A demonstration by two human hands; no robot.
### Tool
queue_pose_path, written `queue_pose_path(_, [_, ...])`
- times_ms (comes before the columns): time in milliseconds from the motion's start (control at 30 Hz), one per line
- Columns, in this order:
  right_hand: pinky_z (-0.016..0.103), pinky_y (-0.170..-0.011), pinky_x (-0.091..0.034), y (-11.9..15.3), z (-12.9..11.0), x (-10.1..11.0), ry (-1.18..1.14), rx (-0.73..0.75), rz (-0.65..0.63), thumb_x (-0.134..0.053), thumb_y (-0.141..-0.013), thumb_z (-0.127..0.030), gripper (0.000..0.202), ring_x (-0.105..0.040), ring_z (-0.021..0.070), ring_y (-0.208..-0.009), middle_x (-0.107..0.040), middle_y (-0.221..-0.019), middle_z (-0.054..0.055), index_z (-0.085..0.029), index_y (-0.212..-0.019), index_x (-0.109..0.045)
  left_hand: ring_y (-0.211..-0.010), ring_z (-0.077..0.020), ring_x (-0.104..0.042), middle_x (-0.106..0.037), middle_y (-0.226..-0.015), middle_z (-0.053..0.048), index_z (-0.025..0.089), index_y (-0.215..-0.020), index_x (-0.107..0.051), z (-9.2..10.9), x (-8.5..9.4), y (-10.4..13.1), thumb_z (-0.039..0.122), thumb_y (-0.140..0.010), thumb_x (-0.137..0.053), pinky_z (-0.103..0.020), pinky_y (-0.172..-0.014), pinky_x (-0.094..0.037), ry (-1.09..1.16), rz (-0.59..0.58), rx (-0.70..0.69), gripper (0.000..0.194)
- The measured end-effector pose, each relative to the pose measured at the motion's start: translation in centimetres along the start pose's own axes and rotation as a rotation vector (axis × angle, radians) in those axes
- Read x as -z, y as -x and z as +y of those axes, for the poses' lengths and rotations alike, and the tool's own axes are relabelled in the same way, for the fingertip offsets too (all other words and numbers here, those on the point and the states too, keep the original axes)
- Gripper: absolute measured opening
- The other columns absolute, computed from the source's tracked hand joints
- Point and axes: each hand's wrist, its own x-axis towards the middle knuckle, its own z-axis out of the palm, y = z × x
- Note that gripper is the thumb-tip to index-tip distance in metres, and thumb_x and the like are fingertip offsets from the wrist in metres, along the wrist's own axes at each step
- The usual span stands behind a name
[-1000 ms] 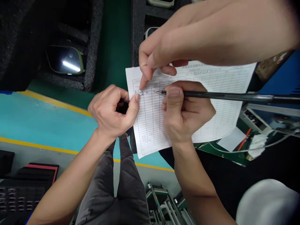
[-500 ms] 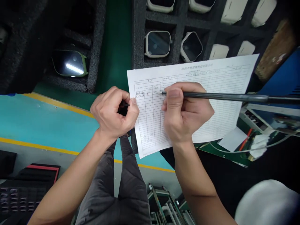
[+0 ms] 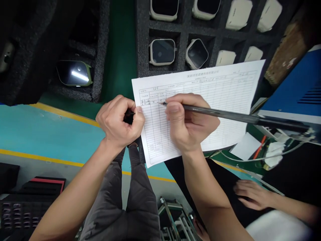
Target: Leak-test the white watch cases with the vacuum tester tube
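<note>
A printed form (image 3: pixel 225 110) with ruled rows and some handwriting lies over the front of a black foam tray (image 3: pixel 142 60). My left hand (image 3: pixel 120 118) is closed at the form's left edge, its thumb resting on the paper; the fingertips are hidden. Between the thumb and fingers of my right hand (image 3: pixel 192 122) is a dark pen (image 3: pixel 220 115). Its tip points at a cell in the upper left of the form, close to the handwritten marks. Watches with pale cases, among them one watch (image 3: pixel 162 52), sit in the tray's compartments just beyond the form.
Left of the tray, another foam tray (image 3: pixel 100 67) holds a green-cased watch (image 3: pixel 75 73). A co-worker's hand (image 3: pixel 253 194) is at lower right. White paper (image 3: pixel 245 146), a red pen-like object (image 3: pixel 259 147) and a cable lie near a blue machine (image 3: pixel 298 80).
My right hand and the pen have shifted left and slightly down over the form, and the pen's angle has changed. A co-worker's hand has appeared at lower right. The view has moved slightly.
</note>
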Motion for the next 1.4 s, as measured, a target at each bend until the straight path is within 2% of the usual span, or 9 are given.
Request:
queue_pose_path(167, [0.029,-0.061,-0.054,-0.4,-0.3,0.7,0.046,-0.016,-0.014,-0.060,-0.100,-0.040,0.020,-0.064,0.0129,-0.069,-0.068,-0.083,0.000,-0.023,-0.095,-0.070,-0.056,-0.0124,-0.039,-0.043,-0.059,0.000,0.020,-0.067,-0.045,0.0,0.0,-0.2,0.037,-0.084,-0.059,-0.031,-0.057,-0.028,0.001,0.010,0.000,0.028])
queue_pose_path(367, [0.024,-0.050,-0.046,-0.6,1.7,4.1,0.004,-0.143,0.406,-0.063,-0.099,-0.034,0.017,-0.057,0.0101,-0.054,-0.063,-0.070,-0.002,-0.021,-0.091,-0.071,-0.055,-0.0123,-0.038,-0.043,-0.058,0.000,0.020,-0.066,-0.045,-0.6,-0.1,-0.3,0.035,-0.085,-0.058,-0.030,-0.056,-0.026,0.029,0.054,-0.053,0.027])
queue_pose_path(500, [0.023,-0.049,-0.049,1.5,1.6,6.1,0.038,-0.199,0.466,-0.061,-0.100,-0.033,0.017,-0.061,0.0100,-0.057,-0.068,-0.082,0.001,-0.021,-0.106,-0.071,-0.057,-0.0134,-0.039,-0.045,-0.060,-0.001,0.020,-0.069,-0.049,-0.8,0.2,-0.4,0.037,-0.087,-0.058,-0.031,-0.058,-0.026,0.040,0.042,-0.029,0.026])
queue_pose_path(667, [0.026,-0.060,-0.060,4.2,-0.5,6.9,0.070,-0.254,0.375,-0.049,-0.105,-0.030,0.028,-0.072,0.0152,-0.079,-0.074,-0.109,0.008,-0.025,-0.128,-0.065,-0.062,-0.0153,-0.045,-0.050,-0.065,-0.003,0.019,-0.073,-0.054,0.1,0.9,-1.7,0.036,-0.090,-0.055,-0.030,-0.061,-0.026,-0.049,-0.007,0.133,0.024])
queue_pose_path(767, [0.036,-0.079,-0.064,4.2,-1.9,6.9,0.134,-0.254,0.295,-0.044,-0.106,-0.030,0.032,-0.073,0.0206,-0.098,-0.072,-0.119,0.011,-0.026,-0.133,-0.062,-0.061,-0.0148,-0.042,-0.048,-0.063,-0.003,0.018,-0.072,-0.054,0.9,1.5,-2.9,0.040,-0.091,-0.049,-0.030,-0.061,-0.024,-0.153,-0.098,0.226,0.029])
queue_pose_path(900, [0.048,-0.103,-0.055,1.9,-2.4,7.2,0.291,-0.211,0.160,-0.041,-0.106,-0.031,0.038,-0.063,0.0275,-0.123,-0.066,-0.131,0.016,-0.020,-0.139,-0.056,-0.063,-0.0149,-0.039,-0.047,-0.066,-0.004,0.019,-0.070,-0.043,1.1,2.2,-4.4,0.036,-0.093,-0.042,-0.030,-0.063,-0.020,-0.262,-0.188,0.172,0.029])
queue_pose_path(1167, [0.053,-0.121,-0.035,-5.7,0.3,8.8,0.526,-0.334,0.041,-0.043,-0.100,-0.025,0.054,-0.041,0.0361,-0.142,-0.054,-0.146,0.021,-0.005,-0.150,-0.046,-0.068,-0.0183,-0.043,-0.045,-0.071,-0.005,0.022,-0.075,-0.027,0.7,2.6,-5.8,0.027,-0.095,-0.036,-0.031,-0.063,-0.020,-0.352,-0.297,0.064,0.023])
queue_pose_path(1267, [0.052,-0.124,-0.031,-6.6,0.5,9.0,0.544,-0.396,-0.004,-0.045,-0.100,-0.024,0.057,-0.033,0.0385,-0.148,-0.051,-0.151,0.020,-0.004,-0.153,-0.045,-0.068,-0.0187,-0.044,-0.045,-0.070,-0.005,0.022,-0.076,-0.027,0.9,2.8,-6.2,0.028,-0.095,-0.038,-0.030,-0.062,-0.019,-0.358,-0.325,0.081,0.023])
queue_pose_path(1400, [0.061,-0.122,-0.027,-6.1,0.7,8.8,0.580,-0.487,-0.016,-0.045,-0.101,-0.026,0.057,-0.023,0.0420,-0.153,-0.043,-0.159,0.019,-0.008,-0.155,-0.043,-0.066,-0.0188,-0.043,-0.045,-0.068,-0.004,0.022,-0.075,-0.029,0.8,2.7,-6.6,0.028,-0.095,-0.039,-0.030,-0.063,-0.018,-0.366,-0.327,0.103,0.023])
